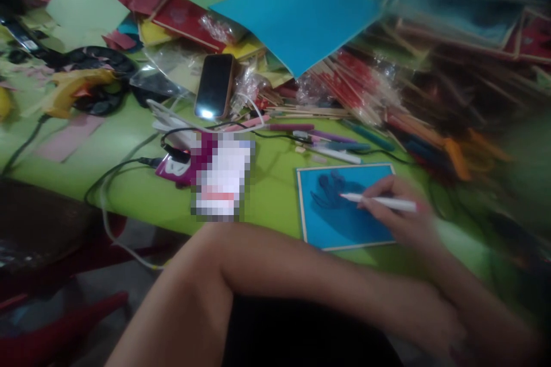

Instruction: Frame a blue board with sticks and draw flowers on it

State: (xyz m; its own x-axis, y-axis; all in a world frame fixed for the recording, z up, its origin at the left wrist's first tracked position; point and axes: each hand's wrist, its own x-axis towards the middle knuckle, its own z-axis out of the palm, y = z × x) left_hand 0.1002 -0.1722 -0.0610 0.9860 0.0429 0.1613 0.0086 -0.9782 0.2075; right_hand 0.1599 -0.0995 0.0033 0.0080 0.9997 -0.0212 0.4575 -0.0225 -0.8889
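My right hand (394,206) grips a white felt-tip marker (400,203) with a reddish end. The marker's tip points left and is at a dark drawing of curved lines (329,192) on a blue card (344,232). Pale strips edge the card, which lies flat at the table's front. Bent across in front of me, my left arm ends in my left hand (434,315) at the lower right, beside my right forearm. The left hand's fingers are blurred and mostly hidden.
On the green table (275,183) are a dark phone (215,86), a pixelated bright rectangle (224,178) and a purple power strip (174,166) with cables. Several markers (336,146) lie behind the card. A yellow glue gun (77,89) is at left; blue paper (301,11) tops clutter at the back.
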